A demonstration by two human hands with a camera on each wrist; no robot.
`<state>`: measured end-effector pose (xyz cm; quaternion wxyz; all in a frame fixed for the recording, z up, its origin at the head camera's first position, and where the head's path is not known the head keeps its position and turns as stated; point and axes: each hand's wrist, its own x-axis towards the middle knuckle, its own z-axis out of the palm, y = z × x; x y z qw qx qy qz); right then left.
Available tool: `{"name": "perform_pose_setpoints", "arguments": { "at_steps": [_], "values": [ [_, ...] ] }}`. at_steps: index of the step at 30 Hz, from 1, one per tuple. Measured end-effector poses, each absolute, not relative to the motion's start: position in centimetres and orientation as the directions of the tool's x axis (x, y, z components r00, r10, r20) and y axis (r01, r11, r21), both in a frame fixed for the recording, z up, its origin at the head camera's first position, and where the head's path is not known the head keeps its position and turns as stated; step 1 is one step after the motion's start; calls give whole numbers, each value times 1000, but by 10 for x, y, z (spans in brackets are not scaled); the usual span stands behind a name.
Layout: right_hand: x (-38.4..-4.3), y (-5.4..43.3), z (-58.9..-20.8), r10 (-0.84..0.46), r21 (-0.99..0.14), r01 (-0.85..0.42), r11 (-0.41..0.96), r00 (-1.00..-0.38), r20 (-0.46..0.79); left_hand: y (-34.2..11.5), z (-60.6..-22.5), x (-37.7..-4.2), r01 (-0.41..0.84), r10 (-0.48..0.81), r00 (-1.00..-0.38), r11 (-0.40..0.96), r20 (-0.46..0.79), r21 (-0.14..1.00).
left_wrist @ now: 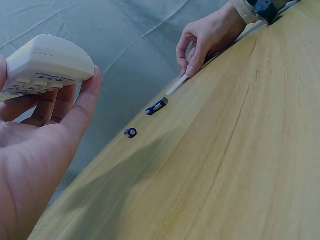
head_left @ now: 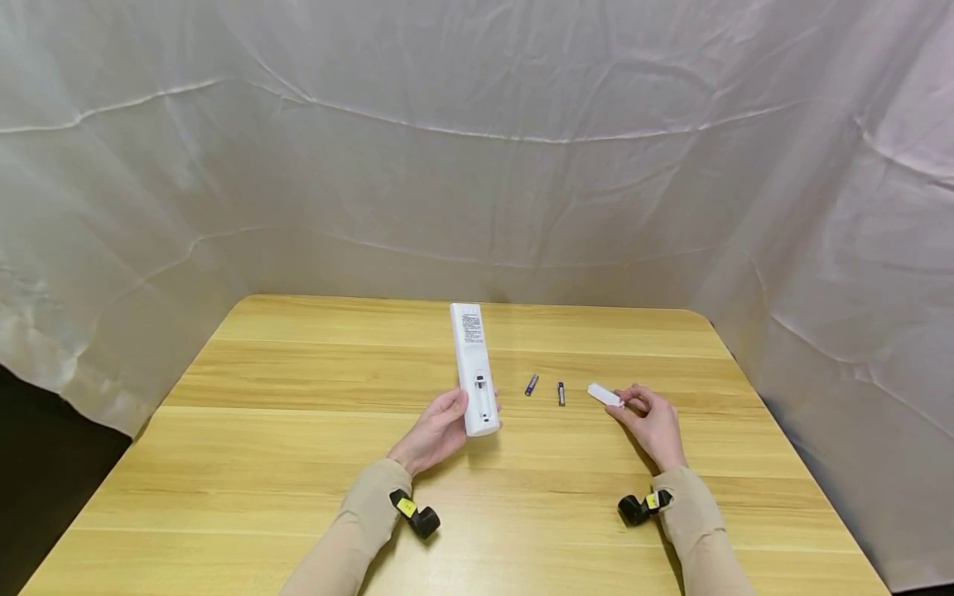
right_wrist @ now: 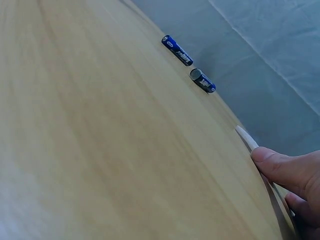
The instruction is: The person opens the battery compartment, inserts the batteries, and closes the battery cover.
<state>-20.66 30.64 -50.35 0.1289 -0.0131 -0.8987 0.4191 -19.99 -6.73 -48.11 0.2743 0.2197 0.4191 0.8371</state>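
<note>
My left hand point(head_left: 440, 429) grips a white remote control point(head_left: 469, 356) by its lower end, its back turned up toward the head camera. The remote's battery compartment point(head_left: 484, 399) lies uncovered and holds no batteries. In the left wrist view the buttons face down over the palm. At the right, my right hand point(head_left: 652, 422) pinches the white battery cover point(head_left: 604, 394) by its near end, low at the tabletop. Two small blue batteries, a left one point(head_left: 532, 384) and a right one point(head_left: 561, 393), lie on the wood between the hands.
The wooden table point(head_left: 298, 497) has rounded far corners. Pale fabric point(head_left: 477, 165) hangs behind it and along both sides. A small black camera is strapped on each wrist, the left one point(head_left: 417, 515) and the right one point(head_left: 643, 507).
</note>
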Motion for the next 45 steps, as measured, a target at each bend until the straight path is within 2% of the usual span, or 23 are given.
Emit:
{"name": "perform_pose_setpoints", "arguments": {
  "at_steps": [14,26,37,45],
  "values": [
    [-207,309,-504,118,-770,-92,631,-970,212,-67,-483,-201,-275,646,-751,-493,136,826],
    [-205,309,-498,143,-782,-6,623,-982,122,-67,-482,-201,-282,643,-755,-497,130,821],
    [-206,302,-488,165,-722,-18,692,-970,181,-66,-479,-200,-292,644,-756,-488,114,823],
    [-203,298,-477,121,-756,-31,654,-982,145,-66,-478,-199,-287,643,-754,-502,130,816]
  ]
}}
